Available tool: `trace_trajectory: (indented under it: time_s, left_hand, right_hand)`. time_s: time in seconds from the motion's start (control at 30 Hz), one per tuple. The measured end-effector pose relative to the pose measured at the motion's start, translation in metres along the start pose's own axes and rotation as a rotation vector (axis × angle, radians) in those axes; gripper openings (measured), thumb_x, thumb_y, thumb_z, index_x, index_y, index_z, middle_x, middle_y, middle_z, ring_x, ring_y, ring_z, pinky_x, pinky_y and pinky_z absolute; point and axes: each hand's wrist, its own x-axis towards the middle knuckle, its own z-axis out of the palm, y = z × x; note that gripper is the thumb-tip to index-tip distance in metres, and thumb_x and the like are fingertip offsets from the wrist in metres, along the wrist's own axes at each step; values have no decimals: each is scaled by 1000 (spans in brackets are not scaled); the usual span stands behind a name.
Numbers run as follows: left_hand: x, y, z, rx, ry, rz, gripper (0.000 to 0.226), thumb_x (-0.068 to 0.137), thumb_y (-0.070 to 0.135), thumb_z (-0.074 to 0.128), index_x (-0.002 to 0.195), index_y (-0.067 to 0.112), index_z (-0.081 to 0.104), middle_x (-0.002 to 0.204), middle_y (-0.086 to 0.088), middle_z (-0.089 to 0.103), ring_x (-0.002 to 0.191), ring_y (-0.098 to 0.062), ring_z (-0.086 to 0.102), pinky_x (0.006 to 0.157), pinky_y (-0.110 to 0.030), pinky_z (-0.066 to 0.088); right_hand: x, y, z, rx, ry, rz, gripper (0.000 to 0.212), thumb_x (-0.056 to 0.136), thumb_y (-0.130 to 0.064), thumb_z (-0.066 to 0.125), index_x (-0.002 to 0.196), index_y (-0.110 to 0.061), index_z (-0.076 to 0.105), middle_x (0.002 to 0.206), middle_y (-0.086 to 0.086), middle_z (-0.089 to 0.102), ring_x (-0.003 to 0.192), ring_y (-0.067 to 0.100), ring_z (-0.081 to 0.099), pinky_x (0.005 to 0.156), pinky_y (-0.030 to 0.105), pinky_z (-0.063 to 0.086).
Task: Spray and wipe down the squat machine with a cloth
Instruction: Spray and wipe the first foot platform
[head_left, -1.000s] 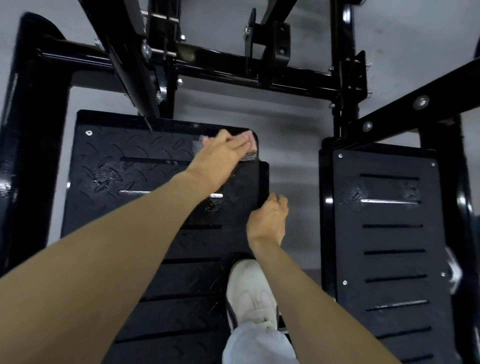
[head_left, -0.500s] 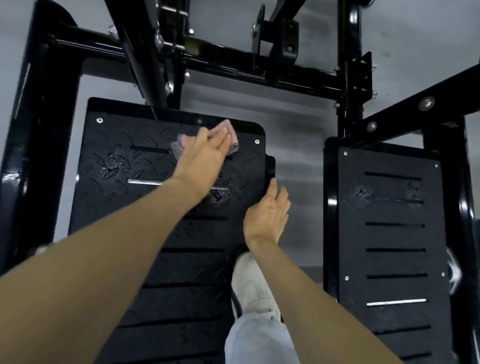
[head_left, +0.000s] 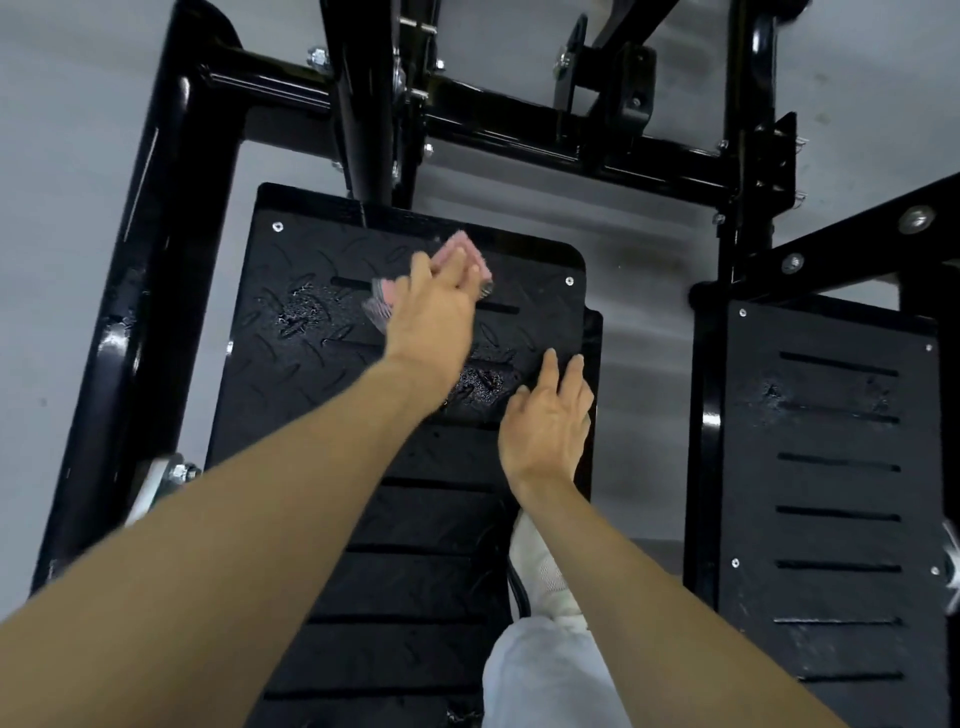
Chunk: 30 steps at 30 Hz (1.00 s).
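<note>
Our left hand (head_left: 434, 317) presses the pink cloth (head_left: 453, 245) flat on the top part of the left foot plate (head_left: 291, 400), with fingers straight and close together. The cloth looks soft, light and floppy, so we think a flat palm holds it best. The plate is hard black metal with bumps and slots. Wet spots (head_left: 296, 314) shine on it. Our right hand (head_left: 545, 431) rests by the plate's right edge, fingers straight.

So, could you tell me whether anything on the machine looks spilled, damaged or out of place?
Only wet patches on the left foot plate, one left of the cloth and one beside the right hand; likely unwiped spray. No damage shows.
</note>
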Motion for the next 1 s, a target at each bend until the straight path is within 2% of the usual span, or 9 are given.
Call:
trace_trajectory:
  time_s: [0.1,0.23,0.37,0.5,0.6,0.7,0.8,0.93,1.0]
  left_hand:
    - [-15,20,7,-20,-3,132,67,87,-3,52,146,19,28,153,0,20,117,-27,34,98,-37,36]
    - [0,-37,0,74,-40,334,74,87,-4,52,146,33,25,155,1,21,118,-29,36,98,-45,39]
    - [-9,-103,-8,38,46,2,73,81,-9,51,144,24,33,154,0,22,114,-36,35,91,-50,40]
    - [-25,-85,-4,10,69,-174,68,82,-10,49,143,18,34,151,-3,26,112,-33,35,88,-43,39]
    - [-34,-62,2,59,23,97,68,86,-4,47,147,20,27,153,-3,23,113,-29,34,91,-40,36]
    - [-32,-94,-1,115,-57,337,73,89,-5,44,151,24,20,159,3,14,119,-29,33,96,-40,35]
    - [-29,-138,-7,20,19,121,77,83,-10,47,148,27,30,157,6,20,115,-34,35,94,-43,37]
    - [-40,-125,-2,-97,132,-241,67,86,-8,47,146,20,33,153,-2,27,112,-31,35,90,-31,33]
    - [-51,-106,-2,-153,118,-225,64,87,-4,49,144,20,34,146,-7,31,109,-30,37,93,-33,37]
  right_hand:
    - [-2,-5,0,-55,15,20,57,101,-26,35,152,-14,14,159,13,5,144,27,12,118,41,16]
    - [-6,-15,2,-14,12,17,58,100,-26,36,152,-11,13,159,12,6,145,26,11,117,41,15]
    - [-15,-14,7,-20,-24,-32,58,101,-26,34,152,-11,11,160,11,2,145,26,8,118,40,13]
    - [-19,-13,9,-52,-25,-64,59,101,-26,35,152,-11,9,159,12,-1,145,27,7,117,41,13]
    - [-19,-17,10,-29,-23,-46,60,101,-26,36,152,-12,10,159,13,0,145,27,8,117,42,14]
    - [-22,-22,14,-30,-23,-66,60,100,-26,37,152,-13,10,159,13,0,145,27,8,117,42,16]
    - [-27,-21,17,-45,-37,-95,59,101,-26,36,152,-14,9,159,12,-2,145,27,7,116,42,17]
    - [-29,-21,17,-48,-32,-105,60,101,-26,37,152,-13,8,159,13,-2,145,27,7,116,42,17]
    - [-28,-22,17,-33,-24,-99,60,101,-26,37,152,-13,9,159,14,-1,145,28,8,116,43,19]
